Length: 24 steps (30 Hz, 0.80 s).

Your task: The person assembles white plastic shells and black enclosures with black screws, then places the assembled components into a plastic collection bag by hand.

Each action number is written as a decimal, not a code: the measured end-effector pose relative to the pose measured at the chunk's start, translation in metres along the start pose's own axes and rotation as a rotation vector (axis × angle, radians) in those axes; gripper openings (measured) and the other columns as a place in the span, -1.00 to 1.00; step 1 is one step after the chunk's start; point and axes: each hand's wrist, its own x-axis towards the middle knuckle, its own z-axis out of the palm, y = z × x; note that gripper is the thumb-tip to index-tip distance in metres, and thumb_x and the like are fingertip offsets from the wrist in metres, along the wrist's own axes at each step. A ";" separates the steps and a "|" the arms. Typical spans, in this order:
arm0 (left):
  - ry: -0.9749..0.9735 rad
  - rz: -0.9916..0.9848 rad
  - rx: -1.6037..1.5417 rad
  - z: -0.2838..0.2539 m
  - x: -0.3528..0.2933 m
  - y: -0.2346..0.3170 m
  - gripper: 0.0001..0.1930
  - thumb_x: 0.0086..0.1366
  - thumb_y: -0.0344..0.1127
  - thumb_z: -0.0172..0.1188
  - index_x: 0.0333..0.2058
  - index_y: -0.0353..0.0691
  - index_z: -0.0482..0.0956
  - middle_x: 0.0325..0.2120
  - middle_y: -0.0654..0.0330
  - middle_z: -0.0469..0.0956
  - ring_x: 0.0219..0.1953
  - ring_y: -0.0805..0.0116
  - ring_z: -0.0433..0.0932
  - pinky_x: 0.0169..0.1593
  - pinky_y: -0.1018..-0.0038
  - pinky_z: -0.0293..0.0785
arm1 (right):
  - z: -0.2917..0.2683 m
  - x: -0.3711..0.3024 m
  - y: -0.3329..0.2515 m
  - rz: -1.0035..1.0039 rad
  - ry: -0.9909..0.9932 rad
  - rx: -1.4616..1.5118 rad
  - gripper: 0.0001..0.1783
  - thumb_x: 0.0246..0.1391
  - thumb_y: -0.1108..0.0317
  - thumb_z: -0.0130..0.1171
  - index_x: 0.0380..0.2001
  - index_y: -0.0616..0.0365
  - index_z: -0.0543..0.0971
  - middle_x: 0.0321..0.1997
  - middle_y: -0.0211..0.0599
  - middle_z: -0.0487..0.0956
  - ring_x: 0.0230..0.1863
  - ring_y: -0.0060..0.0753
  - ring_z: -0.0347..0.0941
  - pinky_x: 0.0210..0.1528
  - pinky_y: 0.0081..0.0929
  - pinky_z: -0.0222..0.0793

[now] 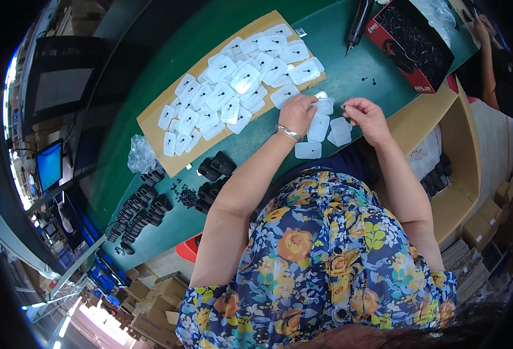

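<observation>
My left hand (298, 114), with a metal bangle at the wrist, has its fingers curled at the edge of a translucent white rounded plastic piece (325, 106) and grips it. Just to the right, my right hand (366, 118) is closed in a pinch; what sits at its fingertips is too small to make out. Below the hands lie several loose white plastic pieces (318, 129) on the green table (256, 152). Many similar pieces (220, 96), most with a small black part in the middle, are spread in overlapping layers over a cardboard sheet (151, 124) to the left.
A black electric screwdriver (358, 26) stands at the far side beside a red-edged box (422, 81) holding small black parts. Rows of black moulded parts (140, 209) and a pile of small black bits (186, 196) are at left. An open carton (463, 157) stands right; another person's arm (488, 70) shows beyond.
</observation>
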 end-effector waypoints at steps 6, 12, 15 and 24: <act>-0.109 -0.882 -1.012 -0.059 -0.008 0.044 -0.78 0.02 -0.45 0.07 -0.30 -0.32 0.46 -0.46 0.24 0.50 -0.58 0.51 0.44 -0.57 0.60 0.39 | 0.036 -0.025 -0.015 -0.288 -0.063 -0.270 -0.91 -0.12 0.50 0.13 -0.44 0.18 0.54 -0.39 -0.51 0.39 -0.39 -0.69 0.25 -0.36 -0.74 0.17; -0.403 -0.867 -1.038 -0.106 -0.011 0.056 -0.73 0.03 -0.43 0.05 -0.23 -0.31 0.45 -0.49 0.24 0.50 -0.55 0.59 0.45 -0.49 0.64 0.46 | 0.065 -0.036 -0.034 -0.446 -0.238 -0.554 -0.89 -0.19 0.52 0.17 -0.48 0.12 0.56 -0.42 -0.46 0.36 -0.38 -0.58 0.28 -0.38 -0.67 0.20; -0.365 -0.922 -1.171 -0.112 -0.012 0.060 -0.72 0.03 -0.45 0.04 -0.21 -0.30 0.45 -0.46 0.25 0.49 -0.50 0.57 0.47 -0.45 0.63 0.47 | 0.069 -0.040 -0.046 -0.476 -0.334 -0.660 -0.87 -0.23 0.53 0.19 -0.50 0.10 0.57 -0.46 -0.42 0.36 -0.41 -0.50 0.31 -0.40 -0.62 0.23; -0.480 -0.809 -1.224 -0.121 -0.019 0.068 -0.70 0.06 -0.48 0.06 -0.17 -0.34 0.41 -0.43 0.26 0.49 -0.42 0.60 0.45 -0.38 0.73 0.39 | 0.074 -0.052 -0.064 -0.761 -0.502 -1.003 -0.80 -0.43 0.54 0.19 -0.57 0.05 0.55 -0.53 -0.44 0.36 -0.43 -0.37 0.35 -0.46 -0.51 0.30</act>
